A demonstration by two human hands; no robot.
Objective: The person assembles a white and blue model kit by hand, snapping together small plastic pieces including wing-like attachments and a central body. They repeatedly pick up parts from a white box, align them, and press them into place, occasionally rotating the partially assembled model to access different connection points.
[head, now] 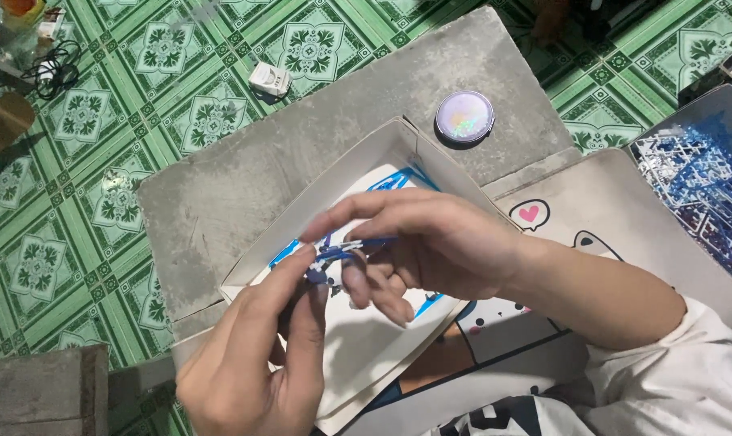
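My left hand (245, 367) and right hand (418, 242) both pinch a small blue clip (334, 254), the white box (366, 339) just beneath them.

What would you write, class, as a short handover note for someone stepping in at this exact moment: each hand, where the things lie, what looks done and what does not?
Left hand: pinching one end of a small blue and white piece between thumb and fingers.
Right hand: gripping the other end of the same piece, above the open white box.
Things: the box sits on a grey slab; more blue pieces lie inside it. A round shiny lid rests on the slab. A tray of blue and white parts is at right.
Done: a few pieces already lie in the box.
Left: the held piece is not yet put down.
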